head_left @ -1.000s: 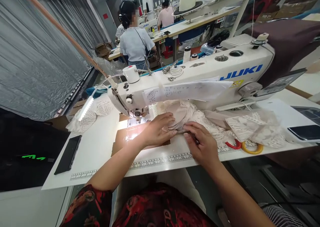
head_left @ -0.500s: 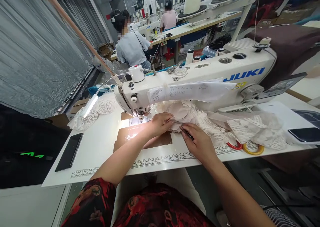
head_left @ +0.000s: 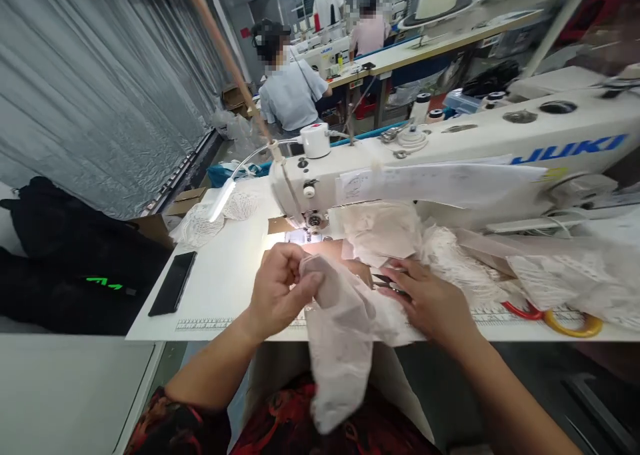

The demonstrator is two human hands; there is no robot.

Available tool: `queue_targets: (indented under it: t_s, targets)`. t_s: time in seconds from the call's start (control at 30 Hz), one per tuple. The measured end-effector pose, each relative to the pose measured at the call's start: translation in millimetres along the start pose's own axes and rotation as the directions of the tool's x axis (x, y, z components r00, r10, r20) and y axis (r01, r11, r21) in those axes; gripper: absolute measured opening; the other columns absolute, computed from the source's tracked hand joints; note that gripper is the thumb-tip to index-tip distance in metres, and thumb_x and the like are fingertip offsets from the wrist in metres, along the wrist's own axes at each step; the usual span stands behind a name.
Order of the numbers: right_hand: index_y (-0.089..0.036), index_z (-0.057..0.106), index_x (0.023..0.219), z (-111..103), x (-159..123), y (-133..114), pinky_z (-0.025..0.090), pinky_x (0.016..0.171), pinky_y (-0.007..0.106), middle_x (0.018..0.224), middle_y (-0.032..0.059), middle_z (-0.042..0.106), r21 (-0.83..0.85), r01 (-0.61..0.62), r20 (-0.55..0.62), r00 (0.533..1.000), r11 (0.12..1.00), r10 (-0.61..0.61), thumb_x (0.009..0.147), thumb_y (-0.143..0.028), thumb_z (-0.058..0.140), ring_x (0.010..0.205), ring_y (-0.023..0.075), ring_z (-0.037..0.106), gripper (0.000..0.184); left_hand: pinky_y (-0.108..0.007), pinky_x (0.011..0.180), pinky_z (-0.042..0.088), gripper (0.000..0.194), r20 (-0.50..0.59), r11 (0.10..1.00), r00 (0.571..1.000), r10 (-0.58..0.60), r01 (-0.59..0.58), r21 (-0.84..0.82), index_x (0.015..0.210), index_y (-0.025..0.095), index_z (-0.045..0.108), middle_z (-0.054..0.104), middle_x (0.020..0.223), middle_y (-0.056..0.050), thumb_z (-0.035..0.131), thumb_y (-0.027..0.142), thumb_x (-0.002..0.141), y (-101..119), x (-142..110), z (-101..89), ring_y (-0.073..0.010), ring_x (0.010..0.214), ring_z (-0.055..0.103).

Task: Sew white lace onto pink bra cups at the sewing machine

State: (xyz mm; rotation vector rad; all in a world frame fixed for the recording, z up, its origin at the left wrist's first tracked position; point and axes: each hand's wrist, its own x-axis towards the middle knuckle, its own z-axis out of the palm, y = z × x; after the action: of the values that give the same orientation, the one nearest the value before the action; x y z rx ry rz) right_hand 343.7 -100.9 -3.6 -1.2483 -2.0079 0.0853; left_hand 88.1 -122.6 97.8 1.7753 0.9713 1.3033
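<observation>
My left hand [head_left: 278,288] is closed, pinching the top edge of a pale beige fabric piece [head_left: 340,348] that hangs over the table's front edge onto my lap. My right hand [head_left: 430,301] grips the same fabric on its right side and holds small dark thread snips [head_left: 387,281] between its fingers. Both hands sit just in front of the needle area [head_left: 314,223] of the white JUKI sewing machine [head_left: 450,155]. A heap of cream lace and beige pieces [head_left: 400,238] lies under the machine arm, behind my hands.
A black phone [head_left: 173,292] lies at the left of the white table [head_left: 220,288], near lace scraps [head_left: 200,225] and an LED lamp [head_left: 223,198]. Red and yellow scissor handles [head_left: 555,318] lie at the right. A dark garment [head_left: 65,255] sits far left. Other people work behind.
The fabric piece has been lifted off the heap and pulled toward me, so it now hangs over the table edge. Both hands moved nearer to me. The view shifted left.
</observation>
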Motion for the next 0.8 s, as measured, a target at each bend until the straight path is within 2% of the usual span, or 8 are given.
queue_targets:
  t_s: [0.07,0.13,0.27,0.37,0.47,0.6,0.7,0.8]
  targets:
    - [-0.017,0.071,0.107,2,1,0,0.054,0.066,0.032,0.109,0.0119,0.069,-0.15,0.08,0.086,0.994,0.985,-0.067,0.087,-0.037,0.054,0.092,0.0259,0.067,0.033,-0.015,0.044,0.039,0.031,0.068,0.967,0.97,-0.235,0.24,-0.086,0.103,0.022,0.042,0.048,0.065,0.008,0.064,0.035,0.085,-11,-6,-18.4,-0.0049,0.048,0.046]
    - [-0.018,0.07,0.109,4,1,2,0.053,0.07,0.039,0.112,0.0133,0.067,-0.259,0.144,0.132,0.985,0.955,-0.113,0.089,-0.035,0.051,0.094,0.0301,0.066,0.033,-0.015,0.046,0.04,0.04,0.115,0.916,0.922,-0.37,0.383,-0.124,0.11,0.022,0.039,0.048,0.066,0.008,0.065,0.038,0.083,-23,-12,-35.1,-0.0052,0.05,0.046]
    - [-0.021,0.068,0.108,4,-3,2,0.05,0.067,0.039,0.115,0.0119,0.066,-0.281,0.171,0.053,0.985,0.944,-0.162,0.09,-0.033,0.051,0.085,0.0281,0.066,0.027,-0.017,0.053,0.043,0.045,0.136,0.879,0.888,-0.439,0.456,-0.138,0.111,0.022,0.039,0.051,0.074,0.005,0.068,0.038,0.08,-39,-28,-59.1,-0.0068,0.06,0.05]
    - [-0.026,0.068,0.102,4,-6,-14,0.049,0.061,0.035,0.101,0.008,0.07,-0.22,0.127,-0.095,0.984,0.967,-0.151,0.087,-0.027,0.058,0.077,0.0236,0.067,0.018,-0.019,0.059,0.042,0.044,0.135,0.891,0.892,-0.432,0.445,-0.094,0.106,0.02,0.046,0.052,0.08,0.002,0.073,0.036,0.075,-43,-39,-69.3,-0.0076,0.066,0.05]
    - [-0.027,0.068,0.096,10,0,-46,0.05,0.059,0.03,0.096,0.0061,0.07,0.051,0.083,-0.108,0.991,0.995,-0.077,0.086,-0.026,0.059,0.079,0.0214,0.067,0.014,-0.019,0.058,0.039,0.034,0.151,0.908,0.901,-0.407,0.417,-0.039,0.095,0.017,0.055,0.05,0.08,0.001,0.074,0.035,0.074,-42,-46,-75.8,-0.0074,0.065,0.046]
    - [-0.025,0.067,0.096,27,23,-100,0.053,0.072,0.032,0.098,0.0057,0.07,0.401,-0.072,0.15,0.989,0.913,0.013,0.088,-0.031,0.056,0.089,0.0215,0.066,0.015,-0.022,0.061,0.041,0.023,0.245,0.967,0.936,-0.251,0.254,0.019,0.084,0.014,0.061,0.055,0.083,-0.003,0.068,0.035,0.079,-37,-51,-81.3,-0.0116,0.071,0.05]
    - [-0.021,0.063,0.104,40,42,-133,0.052,0.074,0.03,0.098,0.0053,0.068,0.581,-0.215,0.398,0.916,0.785,-0.044,0.089,-0.038,0.053,0.085,0.0192,0.063,0.025,-0.025,0.066,0.044,0.019,0.288,0.99,0.95,-0.118,0.092,0.105,0.08,0.015,0.061,0.056,0.081,-0.004,0.062,0.034,0.084,-33,-55,-84.2,-0.014,0.076,0.051]
    - [-0.018,0.062,0.086,52,52,-154,0.047,0.058,0.025,0.076,0.0008,0.062,0.645,-0.317,0.551,0.823,0.695,-0.136,0.088,-0.045,0.052,0.067,0.0151,0.056,0.029,-0.028,0.073,0.045,0.018,0.279,0.972,0.959,-0.045,-0.022,0.233,0.079,0.015,0.06,0.058,0.079,-0.004,0.059,0.032,0.086,-30,-61,-89.4,-0.0152,0.078,0.053]
